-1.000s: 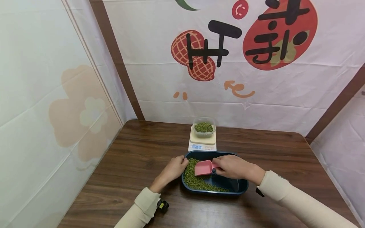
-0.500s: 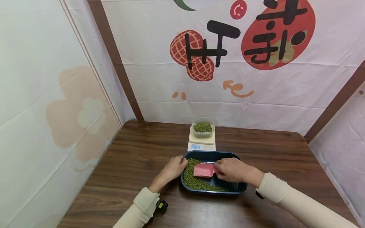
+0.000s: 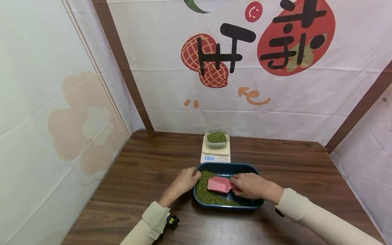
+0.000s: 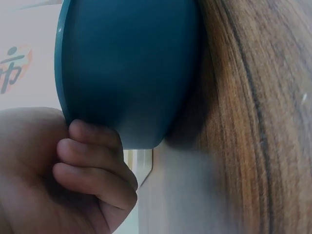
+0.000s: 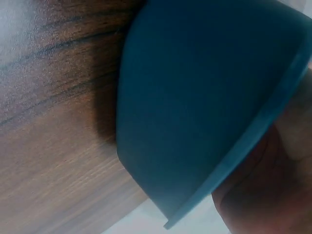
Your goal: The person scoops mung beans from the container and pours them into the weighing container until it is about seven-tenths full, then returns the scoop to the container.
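Note:
A dark blue tub (image 3: 228, 206) stands on the table, with green mung beans (image 3: 206, 194) heaped toward its left side and along the near wall. My left hand (image 3: 185, 179) grips the tub's left rim; in the left wrist view its curled fingers (image 4: 90, 158) press against the outer wall. Inside the tub, my right hand (image 3: 249, 185) holds a pink scoop (image 3: 219, 184) by its handle. The scoop's pan points left, over the edge of the bean heap, and looks bare inside. In the right wrist view the tub wall hides the scoop and most of that hand (image 5: 273, 195).
Right behind the tub sits a kitchen scale (image 3: 215, 152) with a lit display. On it rests a clear plastic container (image 3: 217, 145) partly filled with mung beans. Printed cloth walls (image 3: 171, 119) rise behind and beside the wooden table (image 3: 147, 163).
The scoop has moved slightly nearer to me within the tub, its pan settling flatter beside the beans. My left hand stays on the rim, and the head view has shifted a little.

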Demonstrator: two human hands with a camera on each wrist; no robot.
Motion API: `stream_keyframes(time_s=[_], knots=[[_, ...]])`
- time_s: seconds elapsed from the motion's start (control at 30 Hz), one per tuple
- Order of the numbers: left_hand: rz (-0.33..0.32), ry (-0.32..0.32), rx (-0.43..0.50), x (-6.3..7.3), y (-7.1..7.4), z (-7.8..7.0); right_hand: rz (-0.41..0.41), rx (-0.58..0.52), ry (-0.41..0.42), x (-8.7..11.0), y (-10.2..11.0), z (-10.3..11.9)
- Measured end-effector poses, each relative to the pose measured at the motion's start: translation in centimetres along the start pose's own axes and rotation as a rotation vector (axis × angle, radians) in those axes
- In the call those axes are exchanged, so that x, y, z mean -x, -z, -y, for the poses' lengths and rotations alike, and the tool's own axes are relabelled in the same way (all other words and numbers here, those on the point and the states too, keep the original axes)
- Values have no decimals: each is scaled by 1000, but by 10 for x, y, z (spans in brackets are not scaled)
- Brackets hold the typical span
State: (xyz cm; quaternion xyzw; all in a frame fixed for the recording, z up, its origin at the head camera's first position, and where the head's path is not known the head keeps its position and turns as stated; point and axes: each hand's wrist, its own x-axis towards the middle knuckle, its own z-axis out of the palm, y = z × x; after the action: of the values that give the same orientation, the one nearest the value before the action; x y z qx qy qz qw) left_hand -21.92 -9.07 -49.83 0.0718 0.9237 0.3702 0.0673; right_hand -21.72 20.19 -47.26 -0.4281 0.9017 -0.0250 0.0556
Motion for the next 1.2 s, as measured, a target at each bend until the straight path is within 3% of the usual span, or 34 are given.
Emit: stream_keyframes(time_s=[0.4, 0.67, 0.8, 1.0, 1.2], knots=[[-53, -38, -79, -2, 14, -1, -103, -20, 32, 1, 8, -3], [-47, -57, -90, -13, 25, 0, -98, -65, -48, 2, 14, -6], [-54, -104, -118, -17, 33, 1, -104, -56, -85, 5, 18, -9], [-66, -177, -186, -23, 43, 2, -222, -54, -77, 12, 23, -16], [-69, -204, -238, -30, 56, 3, -332, -67, -122, 20, 32, -28]])
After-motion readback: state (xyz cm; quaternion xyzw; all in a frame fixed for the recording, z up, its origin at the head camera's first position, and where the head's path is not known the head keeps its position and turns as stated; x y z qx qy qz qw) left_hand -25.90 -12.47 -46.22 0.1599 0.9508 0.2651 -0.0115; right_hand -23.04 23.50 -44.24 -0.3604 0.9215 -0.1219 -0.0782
